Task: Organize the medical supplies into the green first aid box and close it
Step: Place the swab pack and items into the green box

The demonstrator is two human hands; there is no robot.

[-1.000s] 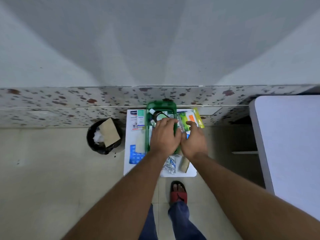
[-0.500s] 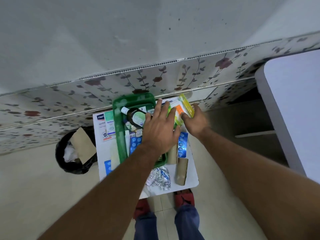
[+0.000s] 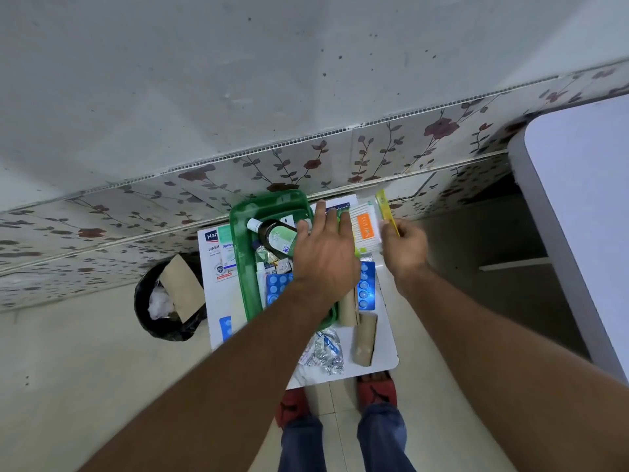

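green first aid box (image 3: pixel 243 267) open on white table (image 3: pixel 384 352), part-filled | left hand (image 3: pixel 325 264) spread flat over box | right hand (image 3: pixel 406 248) pinching cotton-swab pack (image 3: pixel 367 228) beside box | risk: loose pinch, pack slipping floorward

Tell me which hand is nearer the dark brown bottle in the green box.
Left. The left hand hovers over the green box, its thumb right beside the brown bottle. The right hand is outside the box on the far side, holding a yellow-edged packet.
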